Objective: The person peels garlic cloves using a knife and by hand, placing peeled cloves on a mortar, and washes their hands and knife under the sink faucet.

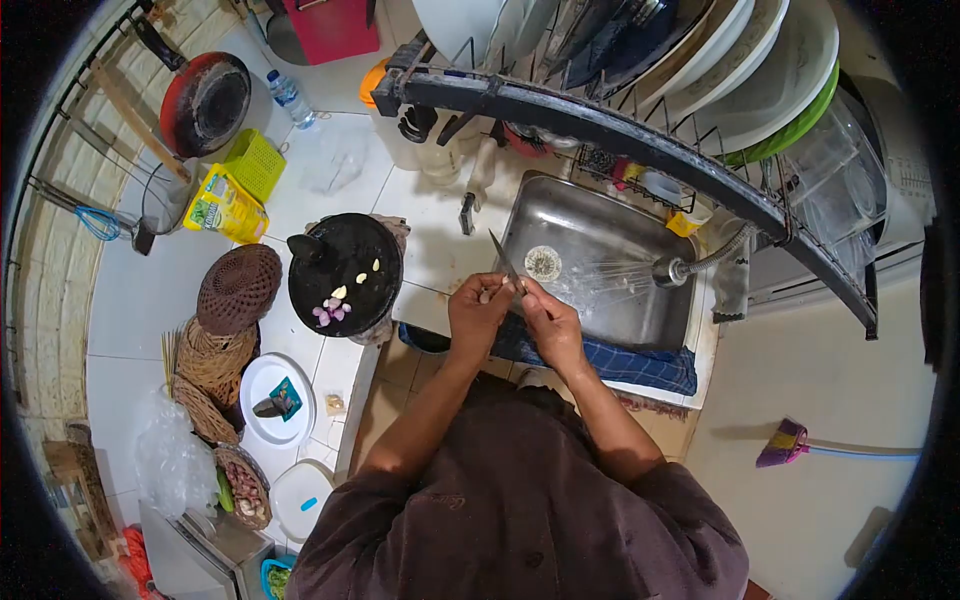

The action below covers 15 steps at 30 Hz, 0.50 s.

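A knife (503,256) points up and away from me over the left edge of the metal sink (610,225). My right hand (551,322) is closed around the knife's lower part. Close beside it, my left hand (477,312) has its fingers pinched on a small pale piece (508,285), too small to name. To the left, a black stone mortar (345,262) carries purple shallots (332,311) and pale cloves (341,292), with a dark pestle (306,248) at its upper left.
Water sprays from the faucet (668,271) into the sink. Above hangs a dish rack (620,126) with plates. A blue cloth (640,366) lies along the sink's front edge. Left are a white plate (256,388), a basket of bulbs (243,486) and woven baskets (211,362).
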### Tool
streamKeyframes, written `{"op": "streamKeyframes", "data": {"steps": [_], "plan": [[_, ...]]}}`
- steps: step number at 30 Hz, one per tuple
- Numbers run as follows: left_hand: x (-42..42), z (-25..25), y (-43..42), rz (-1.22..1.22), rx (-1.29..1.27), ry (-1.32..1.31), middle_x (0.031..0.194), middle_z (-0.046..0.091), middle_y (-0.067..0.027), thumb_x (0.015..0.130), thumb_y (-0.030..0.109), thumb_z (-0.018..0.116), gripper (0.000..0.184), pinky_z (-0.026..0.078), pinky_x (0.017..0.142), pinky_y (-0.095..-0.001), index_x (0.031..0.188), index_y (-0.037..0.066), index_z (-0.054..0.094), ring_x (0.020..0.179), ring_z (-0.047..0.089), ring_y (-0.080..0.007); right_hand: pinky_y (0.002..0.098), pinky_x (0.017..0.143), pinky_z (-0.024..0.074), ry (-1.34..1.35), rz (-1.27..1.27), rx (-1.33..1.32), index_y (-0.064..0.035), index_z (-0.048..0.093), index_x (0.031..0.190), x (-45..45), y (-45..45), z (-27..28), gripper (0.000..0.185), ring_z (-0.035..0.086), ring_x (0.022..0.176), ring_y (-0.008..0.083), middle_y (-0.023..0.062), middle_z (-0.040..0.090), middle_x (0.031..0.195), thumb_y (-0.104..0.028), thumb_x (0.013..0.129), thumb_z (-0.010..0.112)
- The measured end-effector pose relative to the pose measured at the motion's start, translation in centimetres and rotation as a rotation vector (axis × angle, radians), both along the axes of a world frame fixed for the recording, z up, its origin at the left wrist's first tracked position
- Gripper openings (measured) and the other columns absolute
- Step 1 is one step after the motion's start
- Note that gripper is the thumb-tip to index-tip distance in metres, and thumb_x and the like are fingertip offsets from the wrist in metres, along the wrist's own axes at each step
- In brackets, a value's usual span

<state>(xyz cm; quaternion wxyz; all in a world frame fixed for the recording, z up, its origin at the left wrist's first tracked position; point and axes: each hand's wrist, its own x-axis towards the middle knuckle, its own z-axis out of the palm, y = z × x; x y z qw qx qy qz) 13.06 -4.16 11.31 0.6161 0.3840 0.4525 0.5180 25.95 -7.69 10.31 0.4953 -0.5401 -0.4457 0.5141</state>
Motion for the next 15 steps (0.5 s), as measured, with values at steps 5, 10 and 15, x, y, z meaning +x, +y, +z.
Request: {"op": "streamKeyframes", "data": {"steps": [5,10,15], "plan": [[0.1,-0.5,0.1,0.077,0.124,0.091,0.074,0.059,0.0016,0.081,0.004,0.068,0.011,0.040,0.057,-0.0176,0.087,-0.002,0.061,0.065,0.048,-0.0022,0.0188,0.047,0.0303,0.239,-0.006,-0.120,-0.0041,0.056,0.123,-0.4,-0.4,2.1,0.039,0.036,0.052,0.0018,-0.0054,0.045,0.065,-0.029,0.094,0.054],[0.4,-0.9,-0.2,0.132,0.231,0.116,0.075,0.059,0.0007,0.080,0.004,0.069,0.011,0.042,0.060,-0.0193,0.086,-0.001,0.062,0.066,0.048,-0.0033,0.0197,0.041,0.0284,0.390,-0.020,-0.232,-0.0067,0.057,0.121,-0.9,-0.4,3.2,0.038,0.035,0.046,0.0027,-0.0047,0.044,0.063,-0.032,0.094,0.052],[0.1,-1.0,-0.4,0.119,0.382,0.276,0.072,0.059,-0.0010,0.080,0.004,0.068,0.012,0.044,0.059,-0.0206,0.089,-0.001,0.062,0.064,0.049,-0.0039,0.0198,0.038,0.0295,0.504,-0.068,-0.331,-0.0074,0.060,0.115,-1.6,0.1,3.5,0.035,0.036,0.043,0.0042,-0.0036,0.046,0.065,-0.034,0.095,0.050]]}}
